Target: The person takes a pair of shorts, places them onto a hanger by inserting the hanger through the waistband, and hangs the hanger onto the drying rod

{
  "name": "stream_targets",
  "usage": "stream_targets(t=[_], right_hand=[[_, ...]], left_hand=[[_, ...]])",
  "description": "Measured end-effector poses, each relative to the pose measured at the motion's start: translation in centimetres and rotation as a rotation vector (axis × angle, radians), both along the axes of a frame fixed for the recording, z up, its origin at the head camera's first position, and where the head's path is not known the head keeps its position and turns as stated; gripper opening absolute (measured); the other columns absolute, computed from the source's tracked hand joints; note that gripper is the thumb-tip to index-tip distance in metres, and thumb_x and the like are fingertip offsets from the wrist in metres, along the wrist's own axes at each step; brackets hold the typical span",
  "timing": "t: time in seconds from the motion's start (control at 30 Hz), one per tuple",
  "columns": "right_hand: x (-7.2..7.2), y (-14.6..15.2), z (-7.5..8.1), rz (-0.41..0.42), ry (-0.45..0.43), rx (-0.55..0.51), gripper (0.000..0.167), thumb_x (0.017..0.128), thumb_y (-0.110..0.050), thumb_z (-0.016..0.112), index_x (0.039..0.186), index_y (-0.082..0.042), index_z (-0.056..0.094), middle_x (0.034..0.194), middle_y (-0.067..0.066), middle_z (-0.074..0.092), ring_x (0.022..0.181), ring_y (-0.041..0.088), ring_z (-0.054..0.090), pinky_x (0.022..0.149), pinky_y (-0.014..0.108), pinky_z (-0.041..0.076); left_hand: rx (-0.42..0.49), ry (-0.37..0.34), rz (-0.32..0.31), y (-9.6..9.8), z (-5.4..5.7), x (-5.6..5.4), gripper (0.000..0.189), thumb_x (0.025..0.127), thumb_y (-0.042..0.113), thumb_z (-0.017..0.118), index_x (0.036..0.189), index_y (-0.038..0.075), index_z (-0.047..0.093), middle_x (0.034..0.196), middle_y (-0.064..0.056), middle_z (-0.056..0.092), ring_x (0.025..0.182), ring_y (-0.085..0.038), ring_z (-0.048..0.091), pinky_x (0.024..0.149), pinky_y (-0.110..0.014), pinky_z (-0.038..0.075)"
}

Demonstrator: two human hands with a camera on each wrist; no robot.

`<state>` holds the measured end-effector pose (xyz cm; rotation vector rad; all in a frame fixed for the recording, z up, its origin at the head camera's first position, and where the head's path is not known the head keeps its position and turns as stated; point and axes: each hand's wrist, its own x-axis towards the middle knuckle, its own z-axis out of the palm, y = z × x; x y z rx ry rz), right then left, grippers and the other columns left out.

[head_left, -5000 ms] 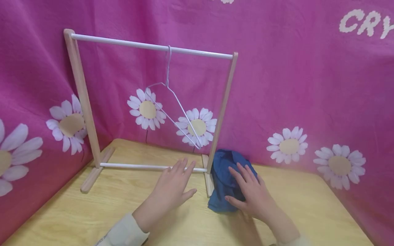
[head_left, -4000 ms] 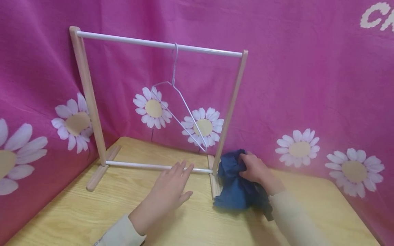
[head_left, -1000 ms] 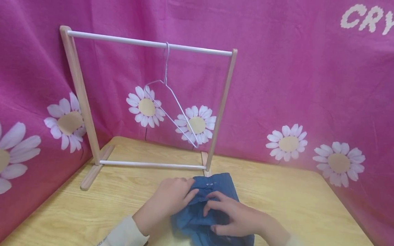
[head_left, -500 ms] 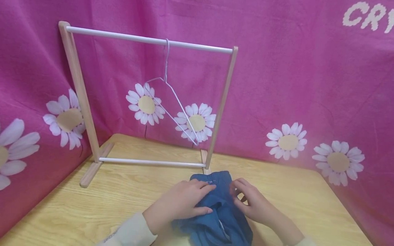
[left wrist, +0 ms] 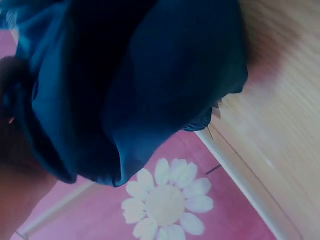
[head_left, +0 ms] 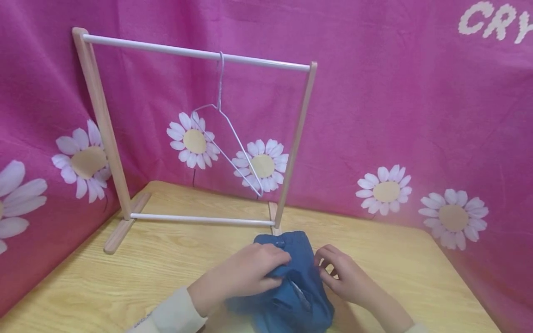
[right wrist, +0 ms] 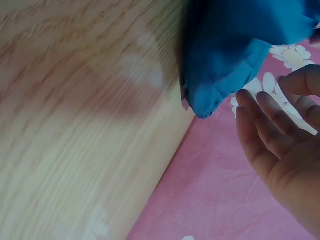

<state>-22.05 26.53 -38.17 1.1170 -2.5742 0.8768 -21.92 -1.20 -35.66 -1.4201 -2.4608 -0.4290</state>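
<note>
A crumpled dark-blue cloth garment (head_left: 301, 254) stands partly raised off the table in the head view, a gathered band along its top edge and a pale patch inside a fold. My left hand (head_left: 250, 270) pinches its left side between thumb and fingers. In the left wrist view the garment (left wrist: 165, 70) hangs in loose folds and covers most of the frame. My right hand (head_left: 343, 275) is beside the garment's right edge, fingers loosely bent. The right wrist view shows those fingers (right wrist: 260, 127) apart from the cloth, with nothing between them and the thumb.
A rack with wooden posts (head_left: 102, 125) and white bars (head_left: 175, 48) stands behind the hands, left of centre. From its top bar hangs a white wire hanger (head_left: 237, 138). A pink flowered cloth (head_left: 374, 101) surrounds the wooden table (head_left: 175, 259) behind and at the sides.
The garment was brought from beside the rack's right foot to the near middle. Since half a second ago, my left hand has gathered and lifted its cloth. The right hand has stayed beside it.
</note>
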Motion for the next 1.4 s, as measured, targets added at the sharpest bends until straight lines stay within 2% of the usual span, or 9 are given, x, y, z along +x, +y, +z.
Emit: stream_targets(t=[0.2,0.3,0.43,0.53,0.83,1.03,1.17,1.27,1.4], right_hand=[[0.0,0.1,0.2,-0.016,-0.019,0.006,0.024,0.087,0.010,0.063,0.095,-0.013,0.060,0.098,0.003,0.061,0.081,0.006,0.064,0.060,0.024,0.055],[0.1,-0.1,0.3,-0.030,-0.040,0.019,0.025,0.087,0.009,0.063,0.094,-0.014,0.059,0.099,0.001,0.061,0.081,0.007,0.064,0.061,0.024,0.055],[0.2,-0.3,0.4,-0.051,-0.057,0.029,0.023,0.087,0.009,0.063,0.093,-0.013,0.060,0.098,0.000,0.060,0.080,0.007,0.064,0.060,0.024,0.055],[0.2,-0.5,0.3,-0.060,-0.055,0.033,0.021,0.086,0.009,0.063,0.092,-0.010,0.060,0.097,0.001,0.060,0.079,0.007,0.064,0.059,0.023,0.054],[0.1,-0.7,-0.3,-0.094,-0.089,0.064,0.019,0.085,0.008,0.062,0.090,-0.010,0.059,0.096,0.001,0.060,0.079,0.010,0.064,0.058,0.023,0.053],[0.0,-0.6,-0.6,-0.096,-0.077,0.053,0.019,0.085,0.008,0.062,0.090,-0.010,0.060,0.097,0.001,0.060,0.079,0.011,0.064,0.058,0.023,0.053],[-0.2,-0.7,-0.7,-0.106,-0.078,0.039,0.018,0.085,0.009,0.062,0.091,-0.009,0.060,0.096,0.002,0.060,0.078,0.012,0.065,0.057,0.022,0.053],[-0.5,-0.9,-0.6,-0.119,-0.090,0.017,0.017,0.085,0.009,0.061,0.093,-0.006,0.061,0.097,0.005,0.060,0.079,0.016,0.067,0.058,0.021,0.054],[-1.1,-1.2,-0.5,-0.157,-0.097,-0.009,0.016,0.086,0.010,0.063,0.094,-0.003,0.062,0.096,0.006,0.061,0.080,0.020,0.068,0.061,0.021,0.055]], left_hand=[[0.257,-0.323,0.011,-1.1,0.4,0.0,0.012,0.099,0.012,0.061,0.111,0.012,0.061,0.121,-0.001,0.072,0.097,-0.008,0.063,0.088,-0.024,0.052],[0.362,-0.451,-0.012,-1.5,0.4,-0.2,0.005,0.098,0.008,0.057,0.100,0.012,0.059,0.094,0.002,0.072,0.074,-0.004,0.054,0.069,-0.021,0.047],[0.437,-0.453,-0.012,-2.0,0.1,-0.6,0.013,0.094,0.002,0.057,0.087,0.012,0.051,0.069,0.009,0.036,0.064,-0.003,0.039,0.062,-0.021,0.037],[0.454,-0.379,-0.009,-2.3,-0.3,-0.9,0.023,0.086,-0.010,0.054,0.086,0.012,0.047,0.071,0.010,0.035,0.069,-0.006,0.041,0.066,-0.022,0.037],[0.018,-0.288,0.124,-2.9,-0.8,-0.8,0.041,0.080,-0.016,0.054,0.082,0.018,0.076,0.083,0.010,0.069,0.078,-0.006,0.059,0.075,-0.025,0.053],[-0.158,-0.437,0.222,-2.9,-0.6,0.8,0.033,0.100,0.024,0.054,0.075,0.014,0.074,0.072,0.007,0.066,0.070,-0.009,0.061,0.070,-0.031,0.053],[-0.188,-0.280,0.284,-1.6,-0.6,2.4,0.058,0.099,0.060,0.049,0.068,0.014,0.066,0.064,0.004,0.055,0.066,-0.013,0.056,0.074,-0.038,0.053],[-0.219,-0.123,0.277,-0.2,-0.5,3.3,0.059,0.091,0.074,0.052,0.086,0.018,0.071,0.077,0.008,0.059,0.077,-0.009,0.057,0.080,-0.040,0.054],[-0.330,-0.098,0.217,1.4,-0.6,4.0,0.063,0.080,0.079,0.063,0.106,0.022,0.069,0.091,0.009,0.060,0.084,-0.008,0.058,0.076,-0.034,0.053]])
